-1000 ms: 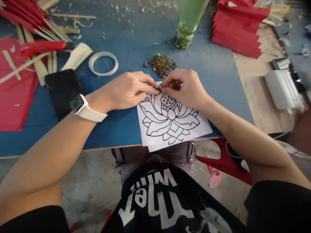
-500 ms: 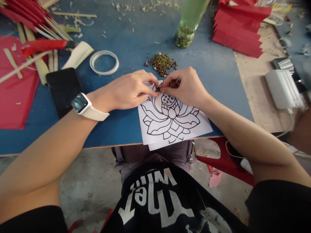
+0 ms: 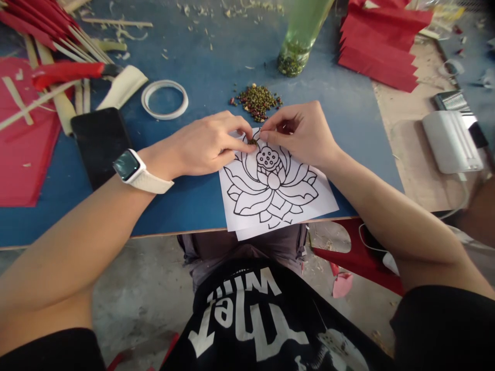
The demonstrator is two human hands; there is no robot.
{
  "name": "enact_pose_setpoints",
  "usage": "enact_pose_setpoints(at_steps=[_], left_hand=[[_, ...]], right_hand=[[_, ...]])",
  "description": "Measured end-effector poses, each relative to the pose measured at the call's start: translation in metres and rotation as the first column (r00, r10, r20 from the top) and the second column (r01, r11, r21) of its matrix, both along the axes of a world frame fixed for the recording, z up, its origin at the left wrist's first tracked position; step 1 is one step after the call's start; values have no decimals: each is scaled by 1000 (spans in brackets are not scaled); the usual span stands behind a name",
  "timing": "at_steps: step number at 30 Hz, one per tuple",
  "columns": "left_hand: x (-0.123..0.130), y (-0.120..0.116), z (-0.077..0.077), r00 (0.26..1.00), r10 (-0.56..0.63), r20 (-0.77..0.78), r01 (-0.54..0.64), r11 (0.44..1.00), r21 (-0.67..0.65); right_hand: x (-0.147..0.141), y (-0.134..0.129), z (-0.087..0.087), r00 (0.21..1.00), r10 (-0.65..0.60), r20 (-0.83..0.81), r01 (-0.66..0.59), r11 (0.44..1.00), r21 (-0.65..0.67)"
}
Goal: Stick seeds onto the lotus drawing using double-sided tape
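A white sheet with a black-outlined lotus drawing [image 3: 275, 198] lies at the table's front edge, another sheet's edge showing beneath it. My left hand [image 3: 211, 144] rests on its upper left, fingers stretched out and thumb apart from the index finger. Between those fingertips a small cluster of green beans [image 3: 252, 141] sits on a petal. Just right of the cluster, my right hand [image 3: 299, 129] holds thumb and index finger pinched over the paper; whatever is in the pinch is too small to make out. Behind both hands is a pile of green and reddish beans [image 3: 258, 101].
A green-tinted bottle [image 3: 296, 56] with beans in its bottom stands behind the pile. To the left are a tape roll [image 3: 146, 103], a black phone [image 3: 100, 147], a red-handled tool [image 3: 69, 72] and wood strips. Folded red paper [image 3: 381, 51] and a white charger [image 3: 450, 141] lie right.
My right hand has drawn slightly right, away from the bean cluster, uncovering more of it. My left hand has stayed nearly still.
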State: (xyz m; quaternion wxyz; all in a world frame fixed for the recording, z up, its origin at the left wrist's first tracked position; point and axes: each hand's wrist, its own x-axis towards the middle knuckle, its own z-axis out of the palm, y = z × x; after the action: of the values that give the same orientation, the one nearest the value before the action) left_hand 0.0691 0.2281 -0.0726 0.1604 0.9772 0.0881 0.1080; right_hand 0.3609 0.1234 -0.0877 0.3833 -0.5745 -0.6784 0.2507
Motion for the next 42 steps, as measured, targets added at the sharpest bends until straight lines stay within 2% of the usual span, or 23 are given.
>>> enact_pose_setpoints(at_steps=[3, 6, 10, 13, 19, 27, 32, 38, 42], left_hand=[[0, 0, 2, 999, -31, -19, 32, 999, 16], [0, -1, 1, 1000, -15, 8, 15, 1000, -8], [-1, -1, -4, 998, 0, 66, 3, 999, -46], [0, -2, -7, 997, -8, 71, 9, 1000, -20], [0, -1, -6, 998, -38, 41, 34, 997, 75], [1, 1, -16, 997, 5, 83, -4, 1000, -9], [-1, 2, -16, 997, 67, 38, -63, 995, -82], [-1, 5, -14, 998, 23, 66, -19, 998, -62], [1, 5, -16, 997, 46, 57, -41, 995, -87]], right_hand=[[18, 6, 3, 996, -37, 86, 31, 997, 72], [48, 13, 5, 968, -99, 229, 60, 983, 174], [86, 18, 2, 947, -100, 304, 48, 983, 175], [96, 21, -3, 929, -98, 357, 53, 990, 134], [81, 31, -12, 933, -62, 354, 1, 986, 169], [67, 30, -21, 957, -32, 289, -15, 988, 156], [55, 23, -17, 950, -33, 310, -7, 992, 126], [50, 21, -12, 960, 22, 280, -58, 991, 122], [41, 17, -10, 968, 46, 247, -75, 991, 111]])
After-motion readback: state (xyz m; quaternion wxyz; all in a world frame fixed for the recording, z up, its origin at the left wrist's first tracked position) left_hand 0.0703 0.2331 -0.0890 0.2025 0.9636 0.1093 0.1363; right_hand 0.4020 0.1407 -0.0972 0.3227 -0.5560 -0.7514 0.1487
